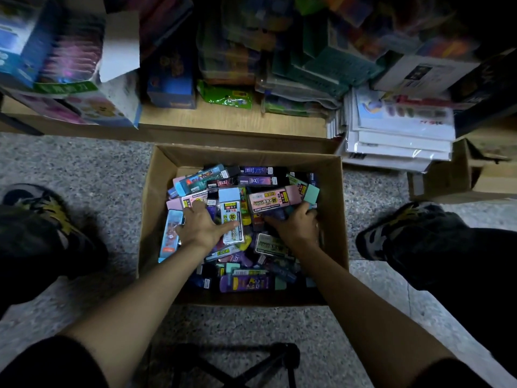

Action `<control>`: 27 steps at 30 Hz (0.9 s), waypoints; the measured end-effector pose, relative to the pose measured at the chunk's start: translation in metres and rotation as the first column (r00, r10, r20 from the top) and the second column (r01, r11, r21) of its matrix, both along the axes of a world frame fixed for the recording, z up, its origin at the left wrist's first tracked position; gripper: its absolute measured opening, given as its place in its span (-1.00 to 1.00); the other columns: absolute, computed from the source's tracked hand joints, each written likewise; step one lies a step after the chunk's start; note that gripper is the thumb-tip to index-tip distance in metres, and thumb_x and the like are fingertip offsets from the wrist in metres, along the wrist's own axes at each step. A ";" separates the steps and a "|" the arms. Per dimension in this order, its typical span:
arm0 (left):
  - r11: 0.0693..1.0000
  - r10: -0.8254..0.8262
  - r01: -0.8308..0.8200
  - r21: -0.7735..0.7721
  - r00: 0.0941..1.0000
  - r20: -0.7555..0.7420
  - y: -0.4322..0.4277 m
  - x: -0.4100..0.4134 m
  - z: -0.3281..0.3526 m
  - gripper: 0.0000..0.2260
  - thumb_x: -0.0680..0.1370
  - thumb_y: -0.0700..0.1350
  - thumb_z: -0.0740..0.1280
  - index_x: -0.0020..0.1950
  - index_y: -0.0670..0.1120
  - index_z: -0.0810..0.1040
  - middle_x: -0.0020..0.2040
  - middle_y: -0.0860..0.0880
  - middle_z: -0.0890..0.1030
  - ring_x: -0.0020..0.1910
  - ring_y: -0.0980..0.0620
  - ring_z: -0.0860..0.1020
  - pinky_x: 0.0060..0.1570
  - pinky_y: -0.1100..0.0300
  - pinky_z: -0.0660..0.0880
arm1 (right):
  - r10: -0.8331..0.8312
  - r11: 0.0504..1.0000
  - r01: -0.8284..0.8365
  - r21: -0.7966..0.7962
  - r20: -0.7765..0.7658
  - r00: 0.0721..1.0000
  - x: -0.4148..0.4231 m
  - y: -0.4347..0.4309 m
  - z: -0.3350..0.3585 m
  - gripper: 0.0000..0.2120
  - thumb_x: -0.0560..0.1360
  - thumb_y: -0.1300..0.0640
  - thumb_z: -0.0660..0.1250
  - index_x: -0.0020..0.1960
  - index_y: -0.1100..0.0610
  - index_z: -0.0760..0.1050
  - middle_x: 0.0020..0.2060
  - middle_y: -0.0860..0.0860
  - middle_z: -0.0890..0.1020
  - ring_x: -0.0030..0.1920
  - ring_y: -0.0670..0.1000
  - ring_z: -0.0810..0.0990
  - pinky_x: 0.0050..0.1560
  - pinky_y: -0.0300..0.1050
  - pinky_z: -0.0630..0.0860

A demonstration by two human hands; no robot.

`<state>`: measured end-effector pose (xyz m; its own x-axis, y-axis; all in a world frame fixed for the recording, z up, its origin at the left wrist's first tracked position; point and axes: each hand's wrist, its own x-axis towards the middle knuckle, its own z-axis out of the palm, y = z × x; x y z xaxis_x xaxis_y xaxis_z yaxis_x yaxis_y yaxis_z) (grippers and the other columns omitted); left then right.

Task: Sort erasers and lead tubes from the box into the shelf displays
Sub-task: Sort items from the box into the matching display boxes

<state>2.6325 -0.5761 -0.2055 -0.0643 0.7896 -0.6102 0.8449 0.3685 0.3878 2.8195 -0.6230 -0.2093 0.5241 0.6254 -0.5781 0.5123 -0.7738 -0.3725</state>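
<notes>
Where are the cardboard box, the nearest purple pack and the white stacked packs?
cardboard box (pixel 333 205): head view, bare right wall.
nearest purple pack (pixel 246 283): head view, middle of its face.
white stacked packs (pixel 400 147): head view, front edges.

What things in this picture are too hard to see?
Head view:
- Whether the right hand holds anything: its fingertips are buried under the pink pack.
- Packs beneath the left hand: covered by the palm.
- Bottom of the box: hidden by the pile.
- Print on the shelf goods: blurred and dark.
- The black frame: cut off by the bottom edge.
</notes>
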 end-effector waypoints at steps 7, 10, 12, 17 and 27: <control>0.980 0.059 -0.010 -0.198 0.968 0.243 0.013 -0.016 -0.004 -0.55 0.34 0.01 0.54 0.06 -0.22 0.52 0.02 -0.13 0.61 0.03 -0.14 0.56 0.03 0.10 0.47 | -0.058 0.989 0.090 0.116 -0.255 0.965 0.006 -0.015 -0.003 -0.26 0.37 0.12 0.50 0.38 0.18 0.15 0.27 0.19 0.46 0.22 0.22 0.49 0.07 -0.02 0.43; 0.961 0.155 -0.067 -0.269 0.934 0.321 0.012 -0.018 -0.003 -0.71 0.34 -0.06 0.55 -0.08 -0.12 0.52 -0.14 -0.02 0.55 -0.10 -0.04 0.50 -0.10 0.21 0.48 | -0.113 0.976 0.169 0.138 -0.343 0.932 0.006 -0.019 -0.002 -0.30 0.37 0.19 0.50 0.37 0.20 0.20 0.24 0.15 0.51 0.22 0.15 0.50 0.05 -0.12 0.42; 0.952 0.217 -0.119 -0.281 0.912 0.348 0.010 -0.019 0.000 -0.68 0.37 -0.10 0.53 -0.27 -0.02 0.36 -0.29 0.03 0.39 -0.28 0.02 0.40 -0.39 0.35 0.39 | -0.121 0.982 0.166 0.089 -0.372 0.920 0.010 -0.018 -0.002 -0.38 0.35 0.27 0.50 0.33 0.24 0.31 0.23 0.15 0.53 0.21 0.13 0.50 0.02 -0.18 0.41; 0.968 0.228 -0.156 -0.197 0.872 0.433 -0.001 -0.028 0.003 -0.80 0.49 -0.12 0.41 -0.04 -0.20 0.47 -0.14 -0.12 0.43 -0.10 -0.03 0.41 -0.11 0.13 0.40 | -0.127 0.986 0.164 0.042 -0.461 0.878 0.017 -0.017 0.000 -0.56 0.39 0.42 0.41 0.25 0.35 0.43 0.19 0.25 0.56 0.18 0.16 0.54 -0.04 -0.19 0.43; 0.970 0.220 -0.239 -0.045 0.784 0.581 -0.006 -0.028 0.026 -0.79 0.57 -0.20 0.28 0.19 -0.20 0.49 0.11 -0.15 0.58 0.07 -0.07 0.53 0.19 0.00 0.43 | 0.063 0.994 -0.011 0.109 -0.487 0.871 0.035 -0.050 0.007 -0.62 0.40 0.45 0.37 0.21 0.37 0.45 0.14 0.29 0.57 0.10 0.12 0.54 0.12 -0.04 0.49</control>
